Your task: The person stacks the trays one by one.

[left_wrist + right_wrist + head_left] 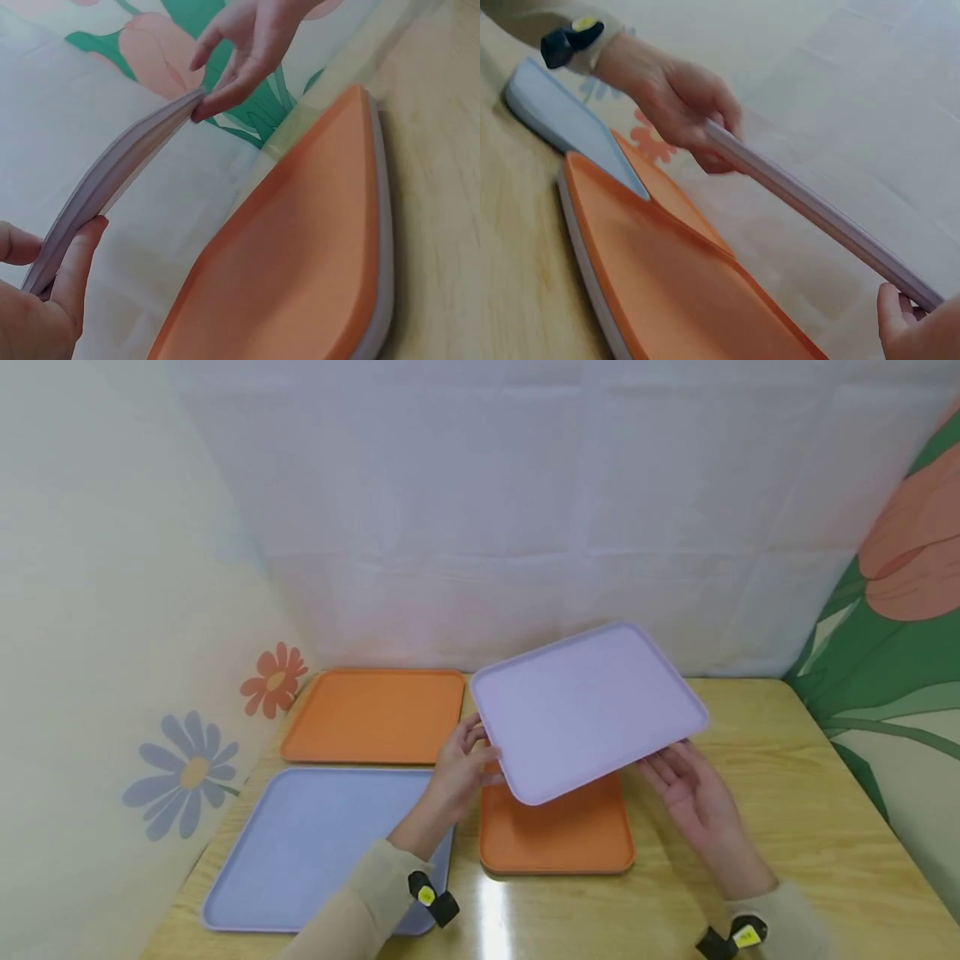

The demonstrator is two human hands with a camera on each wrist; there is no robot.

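A light purple rectangular tray [588, 710] is held tilted above the table, its right side raised higher than its left. My left hand [459, 768] grips its left edge, thumb and fingers on opposite faces in the left wrist view. Under the near right edge, the fingers of my right hand [693, 793] support the tray; its thumb [205, 54] stands apart from it in the left wrist view. Directly below lies an orange tray [558, 835], partly covered in the head view. A pale layer [384, 262] shows beneath its rim in the left wrist view.
Left of the hands, a blue-lavender tray [322, 843] lies flat, partly behind my left forearm. Beyond it, another orange tray [375, 717] sits near the white cloth [480, 510] at the back. The wooden table [787, 810] meets flower-painted walls on both sides.
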